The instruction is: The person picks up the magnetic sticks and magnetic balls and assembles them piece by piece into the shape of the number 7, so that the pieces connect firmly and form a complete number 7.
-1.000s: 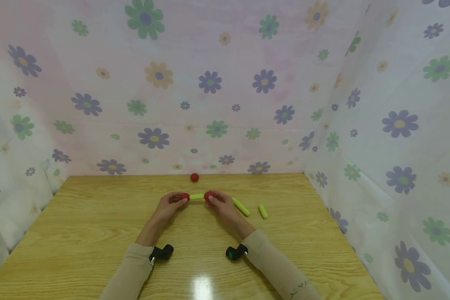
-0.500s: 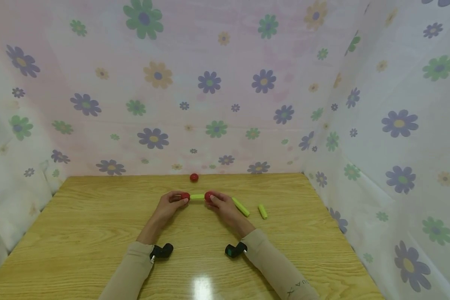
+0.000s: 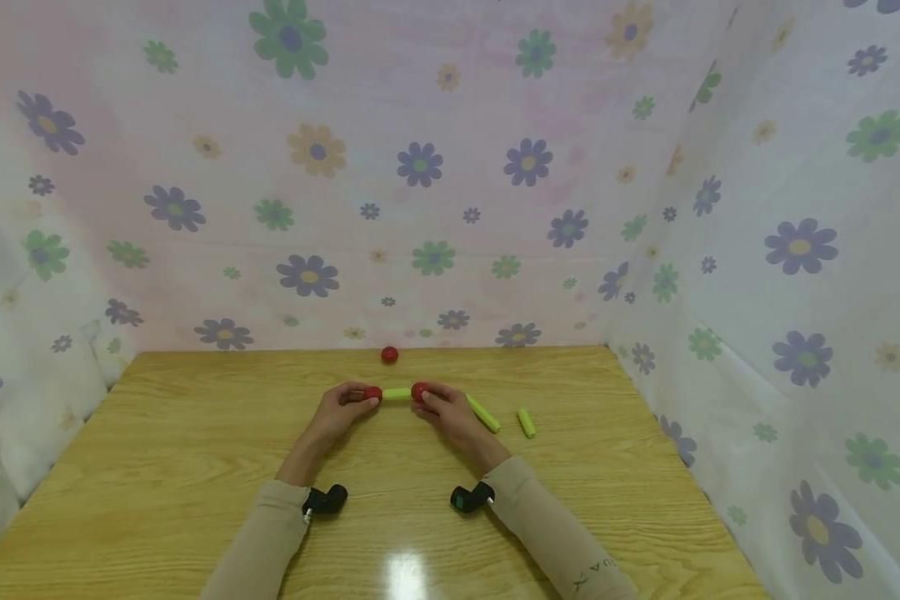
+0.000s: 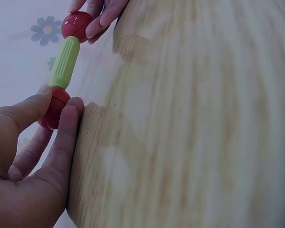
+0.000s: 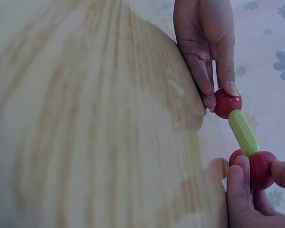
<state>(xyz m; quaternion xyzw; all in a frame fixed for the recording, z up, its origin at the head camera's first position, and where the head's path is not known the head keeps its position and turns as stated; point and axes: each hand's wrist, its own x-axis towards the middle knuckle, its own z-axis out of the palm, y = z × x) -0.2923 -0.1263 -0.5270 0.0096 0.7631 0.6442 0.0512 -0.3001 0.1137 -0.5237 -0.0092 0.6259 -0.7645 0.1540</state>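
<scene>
Tabletop (image 3: 195,458), wood-grained, has floral cloth (image 3: 480,108) rising behind its far edge. Nearer that edge than the near one, the left hand (image 3: 337,408) pinches the left red ball (image 3: 373,394) between thumb and fingers; the right hand (image 3: 450,417) pinches the right red ball (image 3: 419,392) likewise. Both grips are narrow and occupied. A ribbed green rod (image 3: 397,394) spans the two balls, its ends meeting them, roughly parallel to the far edge. Whether these joined pieces touch the wood or are held just above it cannot be determined from these angles. A third red ball (image 3: 389,355) sits at the far edge, near its middle. A longer green rod (image 3: 483,414), partly hidden by the right hand, slants toward the near right corner. A loose green rod (image 3: 526,423) lies farther toward the right edge.
</scene>
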